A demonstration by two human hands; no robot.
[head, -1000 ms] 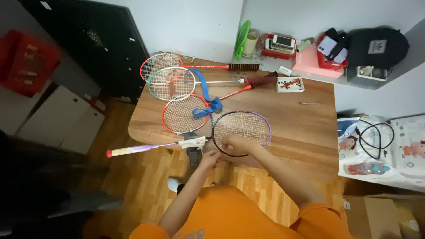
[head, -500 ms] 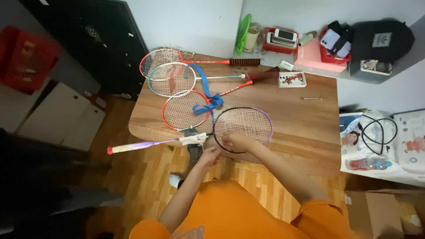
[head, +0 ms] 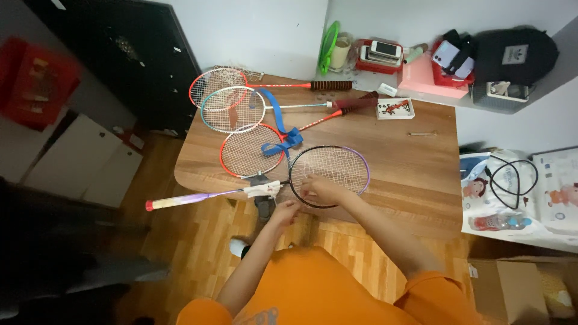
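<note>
Smooth, faintly glossy wood-grain table [head: 415,168] — taut string mesh in the black-framed racket [head: 331,174].

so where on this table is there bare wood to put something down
The right half of the wooden table is bare, between the purple-framed racket and the small white tray. The far left is crowded with overlapping rackets.

- A room in a home, seen from above my wooden desk [head: 385,150], which stands on a parquet floor [head: 198,241].
- Badminton rackets [head: 253,108] cover the desk.
- A grey shelf [head: 512,102] holds a black backpack [head: 515,54], phones [head: 385,49] and a pink box [head: 430,81].
- Cardboard boxes [head: 518,289] sit on the floor.
</note>
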